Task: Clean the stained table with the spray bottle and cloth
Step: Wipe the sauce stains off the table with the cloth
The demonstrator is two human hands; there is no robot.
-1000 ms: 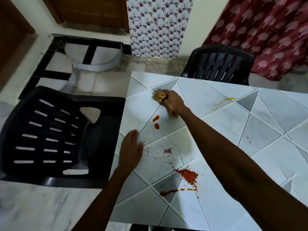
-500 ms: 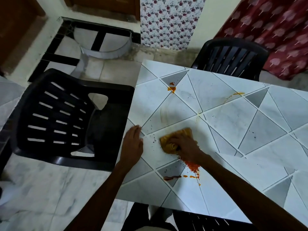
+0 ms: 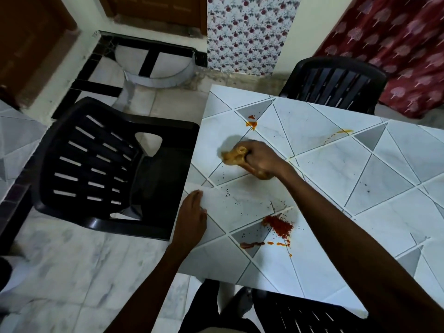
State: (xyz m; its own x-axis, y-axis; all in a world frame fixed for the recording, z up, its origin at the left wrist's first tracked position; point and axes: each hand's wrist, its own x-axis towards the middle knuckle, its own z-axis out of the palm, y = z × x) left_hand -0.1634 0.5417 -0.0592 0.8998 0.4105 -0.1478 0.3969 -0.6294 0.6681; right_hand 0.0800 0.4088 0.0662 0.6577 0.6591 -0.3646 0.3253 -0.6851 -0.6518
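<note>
Yellow cloth (image 3: pixel 232 155), bunched, lies on the table (image 3: pixel 394 179) left of centre. The right hand (image 3: pixel 263 162) has its fingers curled tight round it and presses down. The left hand (image 3: pixel 192 218) lies flat, fingers straight, on the table's left edge.

Step in hand, by judgement: wiping. Nearer the person lie a red powder heap (image 3: pixel 277 225) and a sauce smear (image 3: pixel 252 245). An orange blotch (image 3: pixel 251 123) is just beyond the cloth, and a yellow streak (image 3: pixel 338 133) is well apart to the right.

Advice: draw the powder inward with a clean fold rather than scattering it.

No spray bottle in view. Cloth underside hidden; black specks (image 3: pixel 227 193) too small to identify.
</note>
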